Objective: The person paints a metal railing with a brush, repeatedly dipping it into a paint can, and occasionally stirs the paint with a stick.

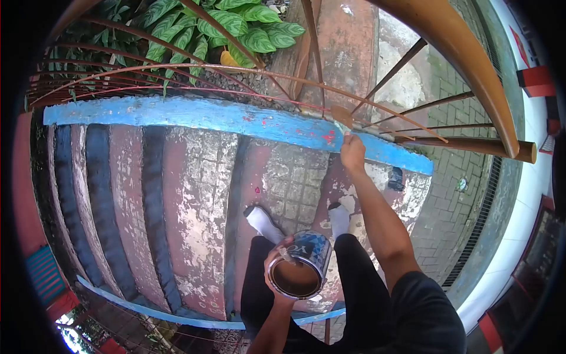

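Note:
My left hand (272,262) is wrapped round a paint can (319,248) with a blue patterned label, held low in front of me. Brown paint (296,279) shows inside its round metal rim. Farther forward, the fingers of my right hand (353,154) close on the handle of a paintbrush (342,117). Its brown-coated bristles are up against the thin lower bars of the metal railing (377,105), just above the blue ledge (206,112). Whether the bristles touch a bar is hard to tell.
Worn steps (203,200) with peeling paint descend between the blue edges. My white-socked feet stand on them. A thick brown handrail (466,50) curves at upper right. Leafy plants (236,26) grow beyond the railing. Grey paving (433,236) and a drain grate (484,206) lie at right.

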{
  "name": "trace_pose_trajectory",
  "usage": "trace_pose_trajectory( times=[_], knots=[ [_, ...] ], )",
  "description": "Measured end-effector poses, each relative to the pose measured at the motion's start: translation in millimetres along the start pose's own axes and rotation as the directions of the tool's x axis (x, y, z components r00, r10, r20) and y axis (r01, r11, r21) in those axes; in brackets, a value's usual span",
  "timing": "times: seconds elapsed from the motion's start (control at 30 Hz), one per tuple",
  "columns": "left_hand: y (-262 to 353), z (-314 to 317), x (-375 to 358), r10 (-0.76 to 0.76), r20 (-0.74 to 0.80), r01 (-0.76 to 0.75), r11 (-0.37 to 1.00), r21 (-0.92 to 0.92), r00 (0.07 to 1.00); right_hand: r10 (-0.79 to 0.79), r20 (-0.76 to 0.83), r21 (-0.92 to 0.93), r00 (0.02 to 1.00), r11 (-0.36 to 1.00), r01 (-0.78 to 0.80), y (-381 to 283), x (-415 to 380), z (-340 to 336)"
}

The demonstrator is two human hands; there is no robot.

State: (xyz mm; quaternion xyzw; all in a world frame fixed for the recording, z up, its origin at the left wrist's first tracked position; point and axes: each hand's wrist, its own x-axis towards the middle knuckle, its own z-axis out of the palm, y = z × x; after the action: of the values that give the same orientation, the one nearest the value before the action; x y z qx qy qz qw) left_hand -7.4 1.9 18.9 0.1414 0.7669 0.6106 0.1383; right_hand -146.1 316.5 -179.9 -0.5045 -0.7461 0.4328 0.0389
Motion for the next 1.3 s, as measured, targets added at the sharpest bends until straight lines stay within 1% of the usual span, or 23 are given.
trace_pose_trajectory(
  times=[0.07, 0.17, 0.2, 0.23, 0.27, 0.3, 0.37, 0.43, 0.5, 0.57, 0.6, 0.63, 0.67, 0.7, 0.77, 0.83, 0.9, 0.97, 1.03, 1.1, 1.17, 1.23, 1.3],
  knots=[
    [-15, -4, 3, -0.04, -0.018, 0.04, 0.999, 0.0, 0.999, 0.016, -0.015, -0.001, 1.0, 1.0, -0.016, 11, 9, 17],
    [-28, -9, 0, -0.155, -0.038, 0.153, 0.988, -0.034, 0.987, 0.028, 0.007, -0.105, 1.0, 0.994, -0.027, 36, -2, 31],
    [-30, -11, 3, -0.196, -0.042, 0.193, 0.98, -0.056, 0.98, 0.098, 0.187, -0.097, 0.978, 0.992, -0.081, 52, -8, 34],
    [-27, -17, 5, -0.135, -0.031, 0.137, 0.988, 0.069, 0.99, 0.165, 0.356, -0.101, 0.92, 0.985, -0.137, 67, -15, 33],
    [-28, -17, 14, -0.096, -0.027, 0.099, 0.988, 0.123, 0.995, 0.024, 0.255, -0.145, 0.967, 0.989, 0.014, 56, -32, 21],
    [-28, -18, 23, -0.057, -0.024, 0.061, 0.983, 0.176, 0.998, 0.01, 0.25, -0.153, 0.968, 0.988, 0.03, 55, -22, 22],
    [-32, -20, 39, 0.028, -0.058, -0.017, 0.982, 0.187, 0.998, 0.063, 0.171, -0.134, 0.983, 0.99, -0.04, 60, -8, 28],
    [-30, -25, 44, 0.086, -0.069, -0.07, 0.976, 0.206, 0.994, 0.127, 0.205, -0.098, 0.971, 0.989, -0.109, 51, 19, 26],
    [-25, -27, 51, 0.116, -0.088, -0.098, 0.978, 0.185, 0.989, 0.143, 0.205, -0.096, 0.968, 0.987, -0.125, 17, 30, 6],
    [-17, -26, 58, 0.107, -0.113, -0.093, 0.988, 0.126, 0.988, 0.271, 0.261, 0.027, 0.927, 0.957, -0.287, -1, 34, -3],
    [-16, -27, 62, 0.132, -0.119, -0.115, 0.983, 0.141, 0.984, 0.272, 0.261, 0.022, 0.926, 0.958, -0.287, 8, 32, -3],
    [-15, -28, 67, 0.162, -0.125, -0.142, 0.977, 0.156, 0.979, 0.163, 0.156, -0.029, 0.974, 0.987, -0.16, 20, 29, -1],
    [-13, -30, 71, 0.163, -0.129, -0.143, 0.978, 0.155, 0.978, 0.041, 0.057, -0.093, 0.998, 0.995, -0.036, 31, 27, 3],
    [-11, -33, 73, 0.151, -0.108, -0.134, 0.98, 0.15, 0.983, 0.037, 0.061, -0.095, 0.997, 0.995, -0.031, 29, 21, 3],
    [-9, -38, 78, 0.123, -0.074, -0.112, 0.984, 0.14, 0.99, 0.034, -0.051, -0.011, 0.998, 0.999, -0.034, 17, 8, 3],
    [-12, -43, 74, 0.091, -0.067, -0.081, 0.987, 0.137, 0.994, 0.08, -0.037, -0.02, 0.996, 0.997, -0.081, 21, 10, 12],
    [-15, -46, 72, 0.066, -0.072, -0.056, 0.989, 0.134, 0.995, 0.062, -0.014, -0.118, 0.998, 0.991, -0.063, 20, 13, 25],
    [-18, -49, 70, 0.05, -0.075, -0.04, 0.991, 0.13, 0.996, 0.041, -0.062, -0.107, 0.997, 0.993, -0.048, 26, -4, 33],
    [-20, -52, 70, 0.035, -0.079, -0.025, 0.992, 0.122, 0.996, 0.053, 0.141, -0.211, 0.989, 0.977, -0.022, 41, -16, 36],
    [-21, -55, 69, 0.017, -0.079, -0.009, 0.994, 0.105, 0.997, 0.134, 0.203, -0.185, 0.97, 0.978, -0.097, 49, -20, 40],
    [-24, -58, 69, 0.009, -0.086, -0.001, 0.995, 0.095, 0.996, 0.065, 0.128, -0.249, 0.99, 0.968, -0.031, 46, -24, 36],
    [-25, -59, 71, 0.001, -0.09, 0.007, 0.996, 0.084, 0.996, 0.178, 0.151, -0.177, 0.972, 0.973, -0.15, 35, -2, 40],
    [-27, -60, 71, -0.006, -0.096, 0.013, 0.997, 0.075, 0.995, 0.122, 0.007, -0.149, 0.993, 0.982, -0.119, 11, 11, 30]
  ],
)
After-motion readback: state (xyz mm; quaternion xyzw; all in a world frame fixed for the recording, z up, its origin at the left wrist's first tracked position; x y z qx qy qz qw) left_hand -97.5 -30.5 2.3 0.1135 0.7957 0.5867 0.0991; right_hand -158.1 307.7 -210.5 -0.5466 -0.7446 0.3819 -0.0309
